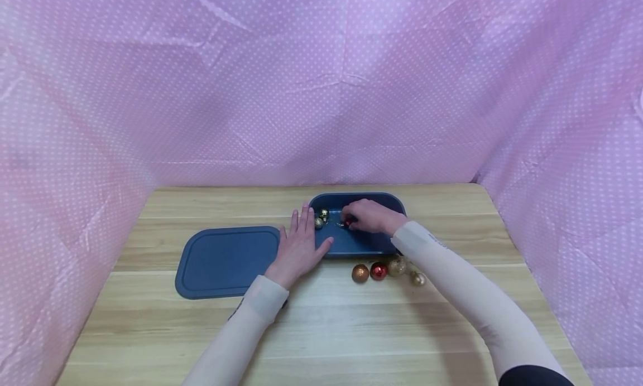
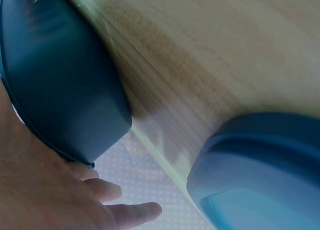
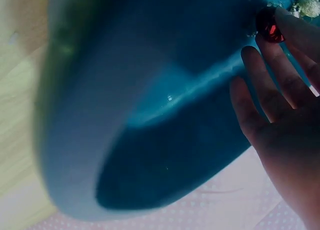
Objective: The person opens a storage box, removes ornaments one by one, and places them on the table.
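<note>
Head view, centre: the right hand (image 1: pixel 370 216) pinches a red ball (image 1: pixel 348 222) inside the blue box (image 1: pixel 335 244), right of 2 gold balls (image 1: pixel 318 223). Fingers straight and holding nothing, the left hand (image 1: pixel 298 250) lies against the box's left end. Just below the box, 4 more balls (image 1: pixel 379 271) show on the desk (image 1: pixel 351 330).

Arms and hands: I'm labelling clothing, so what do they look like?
The left hand and right hand are bare. Pale, fitted sleeves reach both wrists, each with small dark markings near the cuff; black fabric shows beyond the right sleeve.
</note>
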`<state>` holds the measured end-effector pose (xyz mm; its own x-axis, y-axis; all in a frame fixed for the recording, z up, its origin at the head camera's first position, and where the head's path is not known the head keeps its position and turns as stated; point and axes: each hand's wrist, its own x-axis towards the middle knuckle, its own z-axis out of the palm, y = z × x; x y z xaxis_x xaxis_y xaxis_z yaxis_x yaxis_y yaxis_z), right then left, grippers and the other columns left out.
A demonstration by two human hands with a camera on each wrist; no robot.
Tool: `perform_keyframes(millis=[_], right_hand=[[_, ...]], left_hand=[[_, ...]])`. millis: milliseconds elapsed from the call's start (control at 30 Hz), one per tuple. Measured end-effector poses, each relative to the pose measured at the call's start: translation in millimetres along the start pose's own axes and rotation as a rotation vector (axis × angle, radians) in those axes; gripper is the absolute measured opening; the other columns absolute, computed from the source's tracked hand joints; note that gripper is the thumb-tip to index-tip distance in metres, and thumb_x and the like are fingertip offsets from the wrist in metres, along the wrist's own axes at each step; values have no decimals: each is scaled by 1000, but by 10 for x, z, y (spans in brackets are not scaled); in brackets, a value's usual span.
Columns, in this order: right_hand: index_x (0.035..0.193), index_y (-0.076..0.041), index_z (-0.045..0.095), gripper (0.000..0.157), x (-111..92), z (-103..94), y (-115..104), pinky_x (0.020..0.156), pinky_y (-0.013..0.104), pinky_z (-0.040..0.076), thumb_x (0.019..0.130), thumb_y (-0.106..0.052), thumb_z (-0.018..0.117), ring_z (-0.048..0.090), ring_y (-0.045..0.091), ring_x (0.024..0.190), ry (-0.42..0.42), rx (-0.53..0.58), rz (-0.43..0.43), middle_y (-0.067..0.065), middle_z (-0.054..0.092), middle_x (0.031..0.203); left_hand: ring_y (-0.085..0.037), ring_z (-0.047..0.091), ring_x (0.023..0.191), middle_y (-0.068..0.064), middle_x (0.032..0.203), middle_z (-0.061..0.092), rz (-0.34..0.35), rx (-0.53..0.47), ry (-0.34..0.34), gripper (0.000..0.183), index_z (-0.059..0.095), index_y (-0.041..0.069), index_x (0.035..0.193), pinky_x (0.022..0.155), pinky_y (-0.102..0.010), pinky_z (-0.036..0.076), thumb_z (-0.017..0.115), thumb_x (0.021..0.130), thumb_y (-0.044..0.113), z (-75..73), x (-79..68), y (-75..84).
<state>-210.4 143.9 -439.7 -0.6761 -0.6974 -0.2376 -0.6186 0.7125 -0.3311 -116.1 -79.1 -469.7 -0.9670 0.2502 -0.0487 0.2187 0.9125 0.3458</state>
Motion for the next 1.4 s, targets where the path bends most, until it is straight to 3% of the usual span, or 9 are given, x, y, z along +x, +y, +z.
perform_keyframes(millis=[633, 933, 1400], right_hand=[[128, -5, 72, 30, -282, -287, -1, 104, 48, 50, 99, -12, 71, 65, 31, 121, 152, 107, 7, 12, 71, 127], [126, -2, 72, 29, -454, -294, 51, 105, 49, 49, 99, -10, 71, 65, 31, 120, 227, 151, -5, 13, 72, 126], [126, -4, 73, 29, -760, -255, 104, 105, 51, 49, 98, -11, 72, 66, 33, 120, 331, 205, 42, 13, 72, 125]], left_hand=[[-37, 2, 159, -12, 174, 0, -24, -14, -35, 96, 8, 4, 166, 119, -70, 16, 45, 103, 65, -10, 33, -8], [-38, 3, 159, -12, 174, 0, -20, -14, -28, 96, 7, 4, 166, 119, -70, 15, 43, 103, 66, 6, 29, -23], [-39, 5, 158, -13, 174, 2, -9, -17, -27, 96, 8, 3, 166, 118, -71, 17, 44, 103, 65, -1, 5, 2]])
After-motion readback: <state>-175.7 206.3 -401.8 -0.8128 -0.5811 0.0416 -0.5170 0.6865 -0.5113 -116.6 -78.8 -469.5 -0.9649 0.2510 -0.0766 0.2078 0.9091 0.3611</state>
